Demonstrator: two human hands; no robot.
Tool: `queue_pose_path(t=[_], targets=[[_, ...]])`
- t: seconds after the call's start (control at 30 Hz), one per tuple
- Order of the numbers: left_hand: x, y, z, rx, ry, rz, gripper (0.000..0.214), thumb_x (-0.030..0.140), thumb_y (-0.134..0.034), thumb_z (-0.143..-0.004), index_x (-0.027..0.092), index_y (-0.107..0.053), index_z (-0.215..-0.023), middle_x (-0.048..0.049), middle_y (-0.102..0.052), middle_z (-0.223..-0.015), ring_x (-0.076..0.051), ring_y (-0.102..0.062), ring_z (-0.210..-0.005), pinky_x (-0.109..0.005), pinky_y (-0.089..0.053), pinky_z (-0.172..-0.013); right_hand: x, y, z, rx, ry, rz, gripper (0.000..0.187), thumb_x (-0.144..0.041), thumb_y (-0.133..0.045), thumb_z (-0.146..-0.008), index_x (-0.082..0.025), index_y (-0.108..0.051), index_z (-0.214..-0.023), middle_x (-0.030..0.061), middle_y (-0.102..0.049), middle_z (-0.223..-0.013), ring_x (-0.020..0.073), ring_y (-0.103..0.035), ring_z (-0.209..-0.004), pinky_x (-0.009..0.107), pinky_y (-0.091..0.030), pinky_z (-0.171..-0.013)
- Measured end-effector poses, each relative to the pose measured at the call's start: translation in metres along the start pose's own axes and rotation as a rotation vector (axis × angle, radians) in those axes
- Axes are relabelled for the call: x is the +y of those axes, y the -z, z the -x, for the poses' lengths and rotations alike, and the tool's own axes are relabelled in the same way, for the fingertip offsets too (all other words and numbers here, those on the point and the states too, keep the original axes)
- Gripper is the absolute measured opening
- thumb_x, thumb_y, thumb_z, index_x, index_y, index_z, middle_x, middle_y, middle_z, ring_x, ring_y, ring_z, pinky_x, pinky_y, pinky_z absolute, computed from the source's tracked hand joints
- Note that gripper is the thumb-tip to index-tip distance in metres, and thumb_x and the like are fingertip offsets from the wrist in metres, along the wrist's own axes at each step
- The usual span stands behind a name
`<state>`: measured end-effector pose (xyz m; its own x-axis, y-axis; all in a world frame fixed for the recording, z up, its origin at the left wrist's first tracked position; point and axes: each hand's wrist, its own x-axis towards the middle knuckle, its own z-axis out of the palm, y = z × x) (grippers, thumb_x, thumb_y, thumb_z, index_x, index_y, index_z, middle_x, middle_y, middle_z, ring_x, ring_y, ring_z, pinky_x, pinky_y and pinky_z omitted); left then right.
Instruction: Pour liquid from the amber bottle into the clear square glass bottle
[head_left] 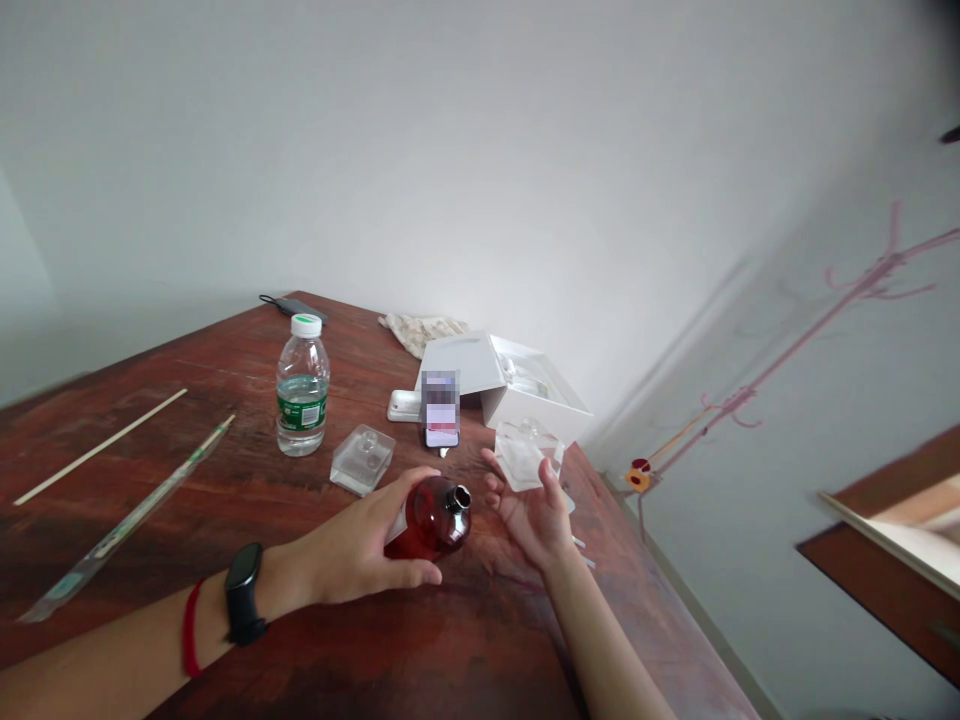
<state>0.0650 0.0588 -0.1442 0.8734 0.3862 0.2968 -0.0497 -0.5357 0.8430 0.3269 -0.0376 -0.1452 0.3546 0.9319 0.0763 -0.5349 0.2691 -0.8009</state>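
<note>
My left hand (375, 540) is wrapped round a reddish-brown bottle (429, 522), with the fingers over its top side and the thumb below. The bottle is tilted, and its dark, uncapped mouth faces up and to the right. Palm upward, my right hand (536, 520) has its thumb and fingers about a clear square glass bottle (527, 455), which it appears to hold. A similar clear block-shaped bottle (364, 460) with a round spot on it lies on the table just beyond my left hand.
A half-full water bottle (302, 390) stands at the left. Nearby lie a thin stick (101, 445) and a long plastic-wrapped packet (135, 520). Behind are a propped phone (441, 410), a white open box (529, 400), a cloth (420, 332) and a dark flat object (300, 308).
</note>
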Motion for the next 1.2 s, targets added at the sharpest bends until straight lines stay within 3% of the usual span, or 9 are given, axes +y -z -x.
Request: queue_pose_path(t=[1.2], targets=[[0.0014,-0.0003,-0.0007,-0.002,-0.009,0.024,0.095,0.061,-0.081,-0.086,0.024,-0.032,-0.158,-0.0168,-0.054,-0.156,-0.037,-0.056,-0.141,-0.054,-0.039,-0.124,-0.0014,-0.0035,0.0031,-0.020,0.002,0.054,0.058,-0.060,-0.091,-0.073,-0.022,-0.076,-0.114,0.0113,-0.082,-0.114,0.0186,-0.070,-0.076,0.027,-0.057,-0.063]])
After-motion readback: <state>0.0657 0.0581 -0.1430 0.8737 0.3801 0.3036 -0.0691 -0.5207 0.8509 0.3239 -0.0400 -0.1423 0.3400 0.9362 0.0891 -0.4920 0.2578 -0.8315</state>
